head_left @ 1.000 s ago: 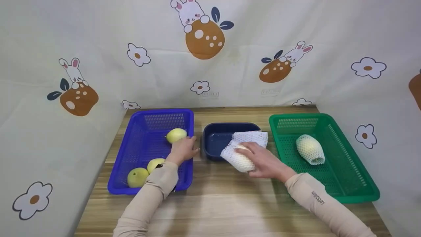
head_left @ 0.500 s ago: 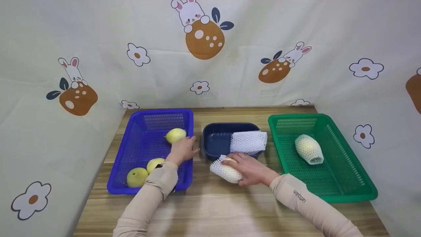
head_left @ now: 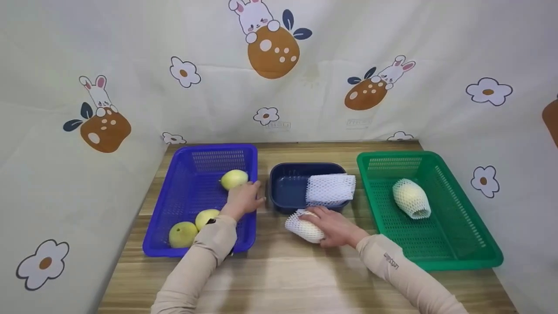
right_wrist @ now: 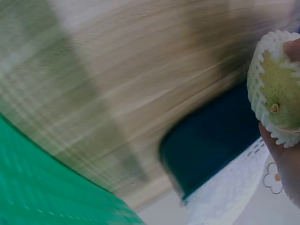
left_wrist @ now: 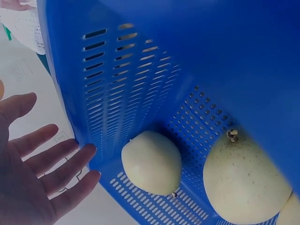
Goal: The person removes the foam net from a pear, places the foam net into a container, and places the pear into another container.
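Bunny-print cloth is hung round a wooden table (head_left: 279, 279) where three containers are set: blue basket (head_left: 174, 244), navy tray (head_left: 285, 183), green basket (head_left: 471, 257). Three bare pears are counted in the blue basket, one netted pear (head_left: 410, 198) in the green. A second netted pear (head_left: 304, 226) is gripped on the table by the right hand (head_left: 333, 226); its stem end is only shown by the right wrist view. Left hand (head_left: 243, 198) fingers are spread loose at the basket wall, best seen from the left wrist.
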Motion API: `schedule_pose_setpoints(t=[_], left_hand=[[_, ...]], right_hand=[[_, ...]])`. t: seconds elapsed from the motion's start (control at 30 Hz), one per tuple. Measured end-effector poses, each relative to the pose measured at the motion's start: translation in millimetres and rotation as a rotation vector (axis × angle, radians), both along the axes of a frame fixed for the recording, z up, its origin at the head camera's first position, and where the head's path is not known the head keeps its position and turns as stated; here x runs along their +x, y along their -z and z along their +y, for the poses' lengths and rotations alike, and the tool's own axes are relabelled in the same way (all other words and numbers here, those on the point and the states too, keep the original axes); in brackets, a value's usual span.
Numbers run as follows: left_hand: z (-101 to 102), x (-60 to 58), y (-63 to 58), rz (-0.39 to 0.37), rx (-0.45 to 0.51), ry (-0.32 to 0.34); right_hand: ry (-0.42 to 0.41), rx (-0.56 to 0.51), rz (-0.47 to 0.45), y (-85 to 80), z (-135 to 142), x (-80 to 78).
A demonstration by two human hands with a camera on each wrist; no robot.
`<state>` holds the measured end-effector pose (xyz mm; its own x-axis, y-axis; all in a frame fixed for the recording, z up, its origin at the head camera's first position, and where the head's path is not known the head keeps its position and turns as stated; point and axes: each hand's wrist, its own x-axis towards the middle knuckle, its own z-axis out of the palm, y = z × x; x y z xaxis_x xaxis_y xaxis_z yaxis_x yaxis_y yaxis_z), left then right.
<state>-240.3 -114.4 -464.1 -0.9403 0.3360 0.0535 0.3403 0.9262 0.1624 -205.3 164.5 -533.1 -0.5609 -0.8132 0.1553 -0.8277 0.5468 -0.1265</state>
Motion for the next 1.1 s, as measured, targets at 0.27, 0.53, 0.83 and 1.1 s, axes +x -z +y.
schedule_pose_setpoints(t=[0.27,0.53,0.83,1.1], left_hand=[[14,15.1,-6.4,-0.004,0.036,-0.016],[46,42.3,-3.8,-0.009,0.257,0.130],[69,56.8,33.1,-0.076,0.357,0.158],[75,59.8,66.0,-0.202,0.416,0.110]], right_hand=[[0.009,-0.009,-0.046,11.8,4,1.0],[0.011,-0.027,-0.062,16.5,7,0.5],[-0.001,-0.147,-0.099,26.0,14,8.9],[0.090,-0.242,-0.260,28.2,21,17.6]])
